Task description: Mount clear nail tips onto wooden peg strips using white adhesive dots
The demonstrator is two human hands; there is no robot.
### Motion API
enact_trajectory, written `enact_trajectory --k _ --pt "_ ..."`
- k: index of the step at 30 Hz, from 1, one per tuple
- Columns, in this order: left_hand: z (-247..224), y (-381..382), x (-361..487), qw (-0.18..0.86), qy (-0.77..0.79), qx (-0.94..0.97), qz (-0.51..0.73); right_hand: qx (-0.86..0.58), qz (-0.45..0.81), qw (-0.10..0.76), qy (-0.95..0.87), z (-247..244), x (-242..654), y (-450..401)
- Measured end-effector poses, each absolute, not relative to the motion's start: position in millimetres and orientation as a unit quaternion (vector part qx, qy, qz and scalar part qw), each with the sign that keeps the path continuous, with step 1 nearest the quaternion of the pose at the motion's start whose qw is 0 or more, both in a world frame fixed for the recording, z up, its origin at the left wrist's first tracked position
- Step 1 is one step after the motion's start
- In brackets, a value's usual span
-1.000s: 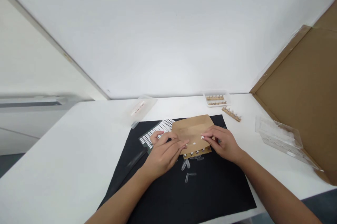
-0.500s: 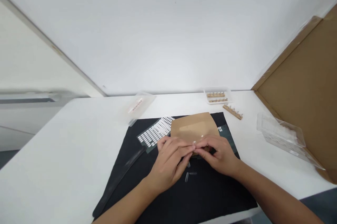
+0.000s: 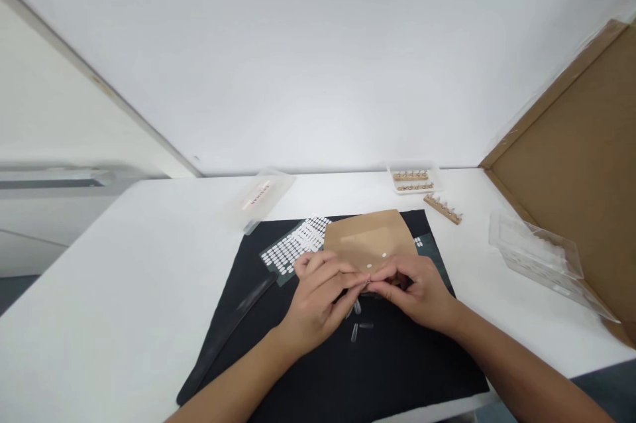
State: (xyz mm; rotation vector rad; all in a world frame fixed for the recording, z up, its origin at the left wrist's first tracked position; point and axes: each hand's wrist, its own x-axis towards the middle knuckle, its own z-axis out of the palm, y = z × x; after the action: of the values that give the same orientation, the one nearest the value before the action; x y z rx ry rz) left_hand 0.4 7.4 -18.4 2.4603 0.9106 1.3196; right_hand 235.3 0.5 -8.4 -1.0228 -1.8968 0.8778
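My left hand [image 3: 320, 300] and my right hand [image 3: 415, 290] meet fingertip to fingertip over the front edge of a brown paper sheet [image 3: 368, 234]. Both are pinched on something small between them, too hidden to name. Two small white ovals [image 3: 369, 266] lie on the brown sheet just behind my fingers. Several clear nail tips [image 3: 354, 332] rest on the black cloth [image 3: 318, 383] in front of my hands. Left of the brown sheet is a sheet of white oval stickers [image 3: 285, 256], beside my left hand.
A clear tray [image 3: 414, 191] with peg strips stands at the back, a loose peg strip [image 3: 443, 209] beside it. A plastic pouch [image 3: 265, 199] lies back left. At right are a clear box [image 3: 536, 254] and a cardboard panel [image 3: 576, 151].
My hands stay together in almost the same place, the fingertips shifted slightly. More of a clear nail tip shows below my left fingers. The view has moved a little.
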Motion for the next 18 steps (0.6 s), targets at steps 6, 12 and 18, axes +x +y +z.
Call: enact_trajectory --k 6,12,18 --pt "-19.5 6.2 0.6 0.125 0.321 0.833 0.432 -0.392 0.331 0.391 -0.764 -9.2 235.2 1.1" --pt "-21.1 3.3 2.0 0.132 0.342 0.826 0.428 -0.366 0.281 0.380 -0.802 -12.6 235.9 1.9" --pt "-21.3 4.1 3.6 0.138 0.351 0.813 0.443 -0.337 0.118 0.354 -0.864 -15.5 235.1 6.1"
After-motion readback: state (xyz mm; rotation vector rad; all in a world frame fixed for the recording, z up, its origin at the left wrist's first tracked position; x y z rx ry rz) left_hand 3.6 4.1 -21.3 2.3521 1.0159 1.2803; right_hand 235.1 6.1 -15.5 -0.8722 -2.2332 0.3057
